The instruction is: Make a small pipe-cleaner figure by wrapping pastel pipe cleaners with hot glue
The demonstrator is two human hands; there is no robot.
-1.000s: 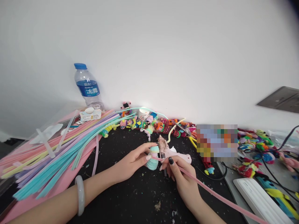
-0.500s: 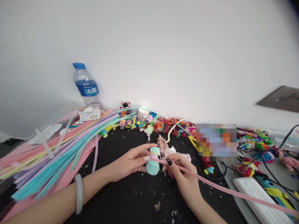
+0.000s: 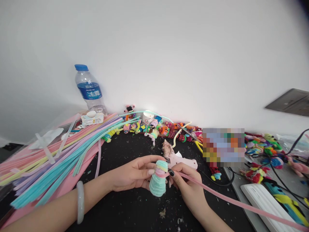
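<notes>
Between my hands is a small cone-like figure of coiled pipe cleaner [image 3: 157,187], mint green below with pink, yellow and mint bands above. My left hand [image 3: 135,173] grips it from the left, thumb on the pink band. My right hand [image 3: 187,182] pinches a long pink pipe cleaner [image 3: 231,197] close to the figure; its near end lies against the pink band and its tail runs off to the lower right. Just behind my hands a pale pink glue gun [image 3: 184,162] with a stained nozzle rests on the black mat [image 3: 130,209].
Bundled pastel pipe cleaners [image 3: 60,161] lie at left, near a water bottle [image 3: 89,90]. Finished fuzzy figures [image 3: 154,132], a paper cup [image 3: 147,117] and scissors [image 3: 187,131] line the wall. A white power strip [image 3: 263,206] and black cables [image 3: 277,172] are at right.
The figure has come down slightly toward me and tilted, with both hands moving along. More of the glue gun shows behind them.
</notes>
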